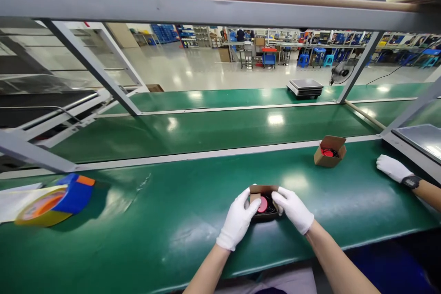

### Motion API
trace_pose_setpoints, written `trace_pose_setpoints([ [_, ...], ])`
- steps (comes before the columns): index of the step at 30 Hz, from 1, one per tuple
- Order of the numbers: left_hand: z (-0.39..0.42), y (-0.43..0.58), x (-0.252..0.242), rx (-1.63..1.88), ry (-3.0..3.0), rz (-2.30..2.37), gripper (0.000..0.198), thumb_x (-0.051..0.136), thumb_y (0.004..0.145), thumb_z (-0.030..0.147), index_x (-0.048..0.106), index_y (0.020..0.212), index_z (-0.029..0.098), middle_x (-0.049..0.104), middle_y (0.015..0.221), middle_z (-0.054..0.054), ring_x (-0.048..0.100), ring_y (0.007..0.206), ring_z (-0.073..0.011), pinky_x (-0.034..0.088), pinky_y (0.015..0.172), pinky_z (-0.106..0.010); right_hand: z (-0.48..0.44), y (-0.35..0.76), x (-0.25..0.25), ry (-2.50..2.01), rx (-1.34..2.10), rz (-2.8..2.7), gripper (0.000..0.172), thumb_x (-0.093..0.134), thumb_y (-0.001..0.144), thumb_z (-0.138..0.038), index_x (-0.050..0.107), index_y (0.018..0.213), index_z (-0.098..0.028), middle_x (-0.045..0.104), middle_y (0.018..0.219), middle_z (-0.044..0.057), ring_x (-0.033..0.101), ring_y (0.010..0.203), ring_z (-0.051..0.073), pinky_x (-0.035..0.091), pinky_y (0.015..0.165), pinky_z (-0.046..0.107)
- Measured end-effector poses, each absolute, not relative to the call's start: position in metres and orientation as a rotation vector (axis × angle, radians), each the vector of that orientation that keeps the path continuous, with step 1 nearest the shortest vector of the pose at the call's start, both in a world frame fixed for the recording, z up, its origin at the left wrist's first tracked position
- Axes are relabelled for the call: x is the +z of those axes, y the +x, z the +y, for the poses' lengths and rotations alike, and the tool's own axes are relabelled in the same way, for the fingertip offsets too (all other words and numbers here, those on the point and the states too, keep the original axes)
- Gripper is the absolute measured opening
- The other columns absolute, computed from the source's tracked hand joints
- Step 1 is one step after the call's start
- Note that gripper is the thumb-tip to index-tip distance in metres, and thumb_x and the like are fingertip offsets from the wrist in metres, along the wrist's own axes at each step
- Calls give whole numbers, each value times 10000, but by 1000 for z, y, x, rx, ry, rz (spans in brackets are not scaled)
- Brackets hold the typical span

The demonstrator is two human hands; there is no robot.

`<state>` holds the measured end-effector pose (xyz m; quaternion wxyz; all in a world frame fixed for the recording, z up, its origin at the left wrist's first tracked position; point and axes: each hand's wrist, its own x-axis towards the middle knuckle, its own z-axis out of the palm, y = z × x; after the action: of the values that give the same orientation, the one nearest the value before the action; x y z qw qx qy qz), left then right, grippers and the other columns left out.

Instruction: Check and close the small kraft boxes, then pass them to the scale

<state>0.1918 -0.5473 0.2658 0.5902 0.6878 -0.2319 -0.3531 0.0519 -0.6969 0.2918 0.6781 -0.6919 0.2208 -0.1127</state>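
Both my hands wear white gloves and grip a small open cardboard box [263, 189] over the green worktop. My left hand [237, 218] holds its left side, the thumb at a side flap near a round red item [262, 205] inside. Around the right side of the box is my right hand [294, 209], its thumb near the opening. Black cable-like contents [272, 209] lie beside the red item. What the fingers do behind the box is hidden.
A second open box [327, 161] with red and black contents stands at the right, near a co-worker's gloved hand [394, 168]. At left lies a blue and yellow tape dispenser [55, 202] by papers. Metal posts [93, 69] rise behind; a scale [305, 86] sits farther back.
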Motion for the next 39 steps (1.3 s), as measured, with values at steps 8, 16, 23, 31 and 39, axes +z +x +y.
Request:
trace_pose_setpoints([
  [8,-535,199,260,-684,1458,-817,343,644,904,436,785,1129,219,707,1292,-95,634,1223,-338,451,1166,-493,-696,56,294,-2067,-508,481,223,565,856,-213,727,1005,-178,750,1019,63,693,923,205,561,867,339],
  [16,-510,208,247,-124,1551,-1485,463,691,961,371,617,1416,323,450,1617,-102,466,1445,-311,458,1155,-572,-707,20,286,-2682,-525,-178,569,409,1103,-350,288,1635,-191,362,1648,173,272,1554,328,379,1201,598],
  [23,-524,208,251,-7,1551,-1532,365,621,1016,306,597,1380,287,591,1427,-106,597,1269,-225,581,1027,-451,-715,41,292,-2663,-562,-251,439,453,1100,-325,427,1527,-226,577,1454,166,588,1275,269,540,1050,486],
  [31,-520,207,248,-53,1518,-1528,390,633,1008,278,576,1390,330,520,1500,-81,552,1335,-231,565,1057,-476,-714,42,299,-2740,-628,-272,313,499,1072,-254,534,1375,-185,621,1389,164,624,1192,272,574,953,458],
  [39,-513,214,237,35,1566,-1686,534,651,994,250,476,1498,278,407,1602,-146,516,1407,-278,562,1083,-483,-716,44,299,-2794,-693,-345,376,529,1048,-234,483,1413,-157,633,1365,187,624,1203,299,579,892,457],
])
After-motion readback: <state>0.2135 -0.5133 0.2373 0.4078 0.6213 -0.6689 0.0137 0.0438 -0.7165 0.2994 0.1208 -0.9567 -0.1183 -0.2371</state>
